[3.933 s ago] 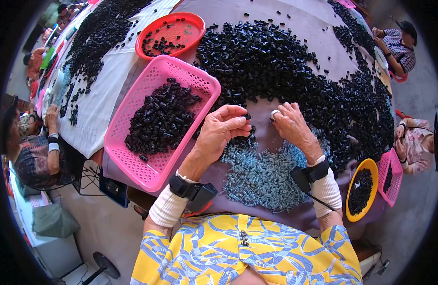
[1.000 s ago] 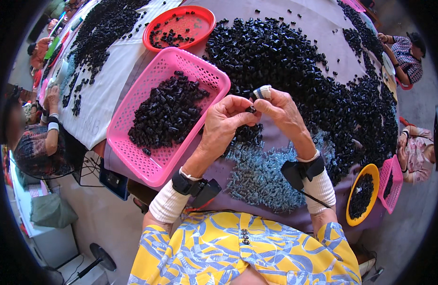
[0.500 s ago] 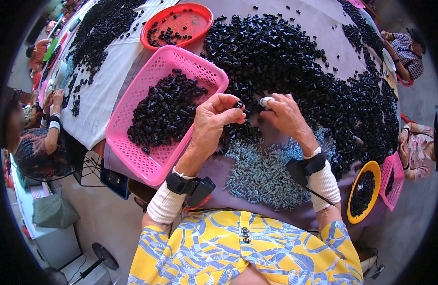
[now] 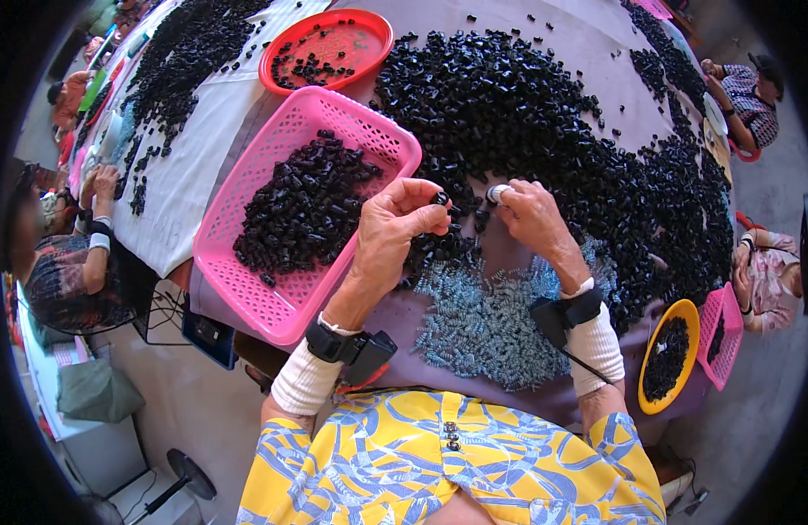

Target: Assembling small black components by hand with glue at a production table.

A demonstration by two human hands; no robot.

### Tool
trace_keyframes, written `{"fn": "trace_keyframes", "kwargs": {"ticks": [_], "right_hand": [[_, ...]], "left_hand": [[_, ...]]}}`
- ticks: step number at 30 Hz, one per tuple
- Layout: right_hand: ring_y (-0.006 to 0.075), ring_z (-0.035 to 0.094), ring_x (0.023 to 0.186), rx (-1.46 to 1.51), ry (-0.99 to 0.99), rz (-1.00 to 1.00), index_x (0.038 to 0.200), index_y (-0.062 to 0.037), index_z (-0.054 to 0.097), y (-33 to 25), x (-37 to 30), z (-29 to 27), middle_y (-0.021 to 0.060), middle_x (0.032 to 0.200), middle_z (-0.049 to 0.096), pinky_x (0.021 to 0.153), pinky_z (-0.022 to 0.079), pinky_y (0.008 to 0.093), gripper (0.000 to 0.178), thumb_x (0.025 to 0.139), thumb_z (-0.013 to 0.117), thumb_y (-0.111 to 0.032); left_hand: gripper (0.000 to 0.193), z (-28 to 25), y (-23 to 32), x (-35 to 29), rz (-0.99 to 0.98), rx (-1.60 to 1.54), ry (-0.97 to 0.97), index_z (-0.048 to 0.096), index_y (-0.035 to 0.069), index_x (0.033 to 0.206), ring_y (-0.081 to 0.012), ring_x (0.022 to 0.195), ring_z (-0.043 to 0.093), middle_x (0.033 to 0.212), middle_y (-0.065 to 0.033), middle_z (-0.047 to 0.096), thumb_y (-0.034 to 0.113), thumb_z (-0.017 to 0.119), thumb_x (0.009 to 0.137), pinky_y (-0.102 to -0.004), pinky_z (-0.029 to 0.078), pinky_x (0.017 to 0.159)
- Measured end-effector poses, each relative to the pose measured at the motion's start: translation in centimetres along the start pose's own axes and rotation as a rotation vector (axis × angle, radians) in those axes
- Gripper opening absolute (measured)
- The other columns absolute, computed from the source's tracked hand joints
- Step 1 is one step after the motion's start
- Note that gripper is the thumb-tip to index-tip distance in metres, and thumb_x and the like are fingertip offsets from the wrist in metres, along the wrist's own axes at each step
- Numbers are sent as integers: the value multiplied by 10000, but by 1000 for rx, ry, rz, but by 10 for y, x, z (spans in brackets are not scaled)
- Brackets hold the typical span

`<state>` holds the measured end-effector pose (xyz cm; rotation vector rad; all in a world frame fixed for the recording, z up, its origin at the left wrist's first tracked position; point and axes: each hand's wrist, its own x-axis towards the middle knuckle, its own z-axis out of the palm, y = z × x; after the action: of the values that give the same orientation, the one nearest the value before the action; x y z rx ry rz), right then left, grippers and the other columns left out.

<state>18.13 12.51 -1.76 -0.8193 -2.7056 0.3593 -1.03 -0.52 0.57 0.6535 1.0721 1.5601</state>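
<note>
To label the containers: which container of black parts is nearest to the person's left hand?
The large pink basket, beside the left hand. The red round tray and yellow dish lie farther away.

Bright, even daylight, strong fisheye bend.
Soft, short shadows lie under the hands; the table (image 4: 588,35) shows no glare. Centre is sharp, edges curve and smear into a black rim.

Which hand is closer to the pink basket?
Left. The left hand hovers right beside the pink basket rim; the right hand is farther off, over the black pieces.
</note>
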Motion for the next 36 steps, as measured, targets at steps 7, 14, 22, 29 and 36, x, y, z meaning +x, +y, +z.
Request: {"fn": "trace_keyframes", "kwargs": {"ticks": [7, 14, 22, 29, 36], "right_hand": [[261, 575, 815, -160, 44, -108, 826, -33, 573, 0, 6, 5, 93, 793, 572, 734, 430, 387, 127, 736, 641, -91], [303, 562, 789, 126, 213, -161, 802, -8, 566, -31, 8, -21, 122, 798, 588, 744, 435, 381, 170, 714, 670, -110], [285, 552, 738, 150, 218, -300, 807, -9, 578, -61, 14, -45, 107, 740, 562, 731, 442, 370, 145, 721, 666, -85], [313, 600, 761, 416, 179, -137, 863, -9, 592, -57, 12, -41, 141, 788, 607, 631, 475, 373, 214, 703, 698, -105], [298, 612, 618, 604, 176, -97, 865, -23, 601, -52, 14, -38, 127, 735, 622, 538, 472, 337, 182, 740, 695, -116]], "left_hand": [[204, 9, 1, -4, -40, -23, -7, 585, 4, 1021, -148, 745, 644, 909, -102, 656, 25, 639, 826, -291, 547, 705], [203, 14, -8, -1, -114, -72, -2, 542, -3, 1036, -164, 764, 646, 923, -110, 640, 38, 613, 850, -302, 553, 710], [199, 15, -12, 0, -163, -235, -62, 527, -6, 1048, -180, 779, 644, 901, -95, 625, 37, 592, 864, -310, 554, 719], [183, 16, -9, 2, -131, -231, -97, 532, 12, 1013, -179, 763, 643, 886, -86, 623, 33, 603, 845, -311, 556, 711], [174, 17, -8, 4, -121, -270, -110, 543, 32, 993, -174, 755, 644, 875, -77, 628, 17, 606, 832, -314, 549, 723]]}}
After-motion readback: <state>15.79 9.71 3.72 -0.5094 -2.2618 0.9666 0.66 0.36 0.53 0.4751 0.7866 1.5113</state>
